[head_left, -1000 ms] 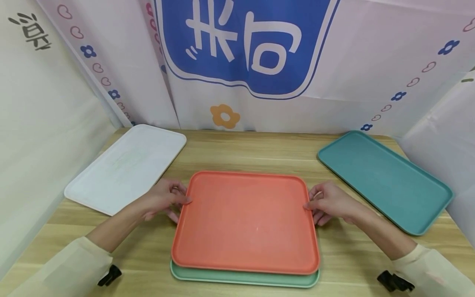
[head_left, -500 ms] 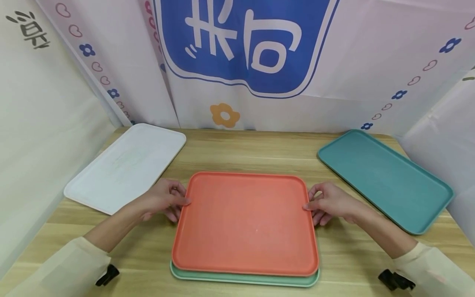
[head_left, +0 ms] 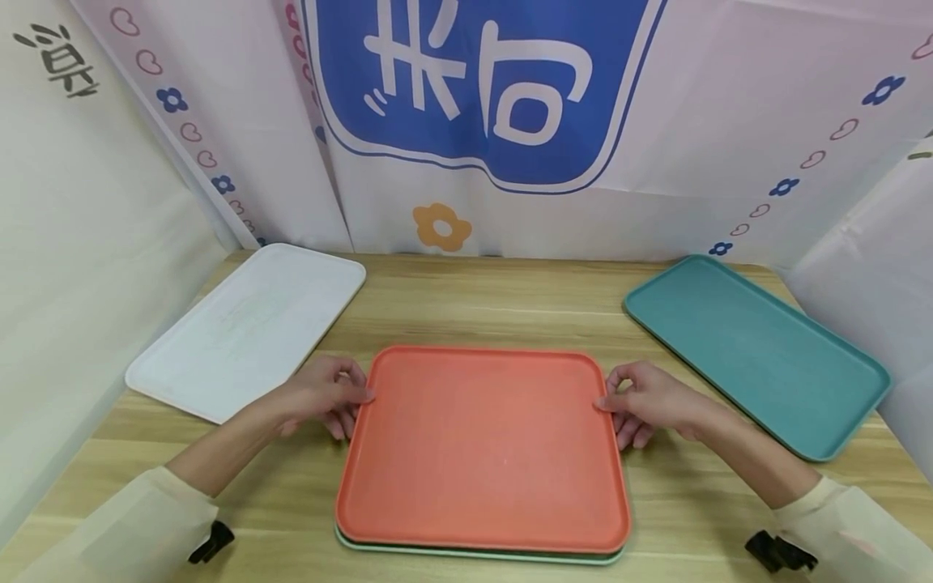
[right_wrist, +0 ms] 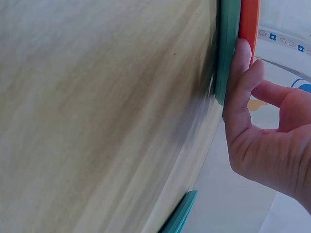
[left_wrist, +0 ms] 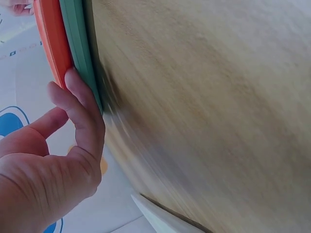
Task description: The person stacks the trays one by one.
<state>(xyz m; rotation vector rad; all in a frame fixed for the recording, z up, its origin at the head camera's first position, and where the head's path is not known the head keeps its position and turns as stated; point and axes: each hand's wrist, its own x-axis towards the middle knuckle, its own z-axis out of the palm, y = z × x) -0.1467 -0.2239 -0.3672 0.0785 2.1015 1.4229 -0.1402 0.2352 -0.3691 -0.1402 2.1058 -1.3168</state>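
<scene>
A red-orange rectangular tray lies over a light green tray, of which the head view shows only a thin strip along the near edge. My left hand pinches the red-orange tray's left rim, thumb on top and fingers at the side. On the opposite rim my right hand pinches it the same way. Both wrist views show the red-orange tray stacked close against the green tray, with fingertips at the two edges. In the right wrist view the green tray sits against the wooden table.
A white tray lies slanted at the back left of the wooden table. At the right lies a teal tray, angled the other way. Printed cloth walls enclose the back and sides.
The red-orange tray has come down and toward me over the green one, so less of the green near edge shows. Both hands keep their grip at the sides.
</scene>
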